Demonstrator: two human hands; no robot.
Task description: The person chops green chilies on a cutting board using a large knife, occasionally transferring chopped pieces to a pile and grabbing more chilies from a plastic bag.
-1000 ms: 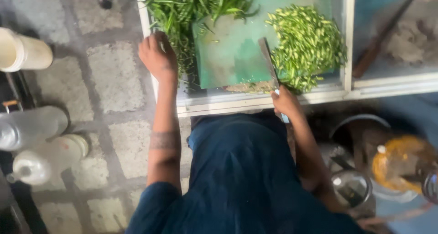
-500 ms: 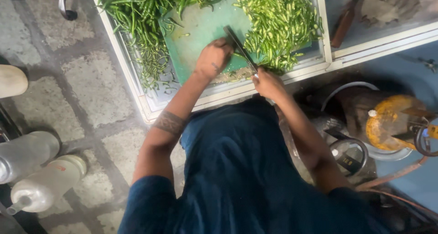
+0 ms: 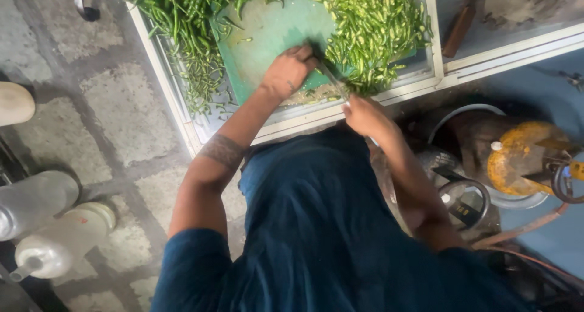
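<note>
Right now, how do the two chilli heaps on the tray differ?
The left chilli heap is dark green, long whole pods lying loose; the right chilli heap is paler yellow-green, shorter pieces, packed tighter. The left hand and the knife work beside the right one. Both flank the green cutting board.

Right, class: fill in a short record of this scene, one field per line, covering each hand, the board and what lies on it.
left hand: resting on the green cutting board, by the knife blade
right hand: gripping the knife
chopped chillies: heaped on the board's right side
whole chillies: piled at left
</note>
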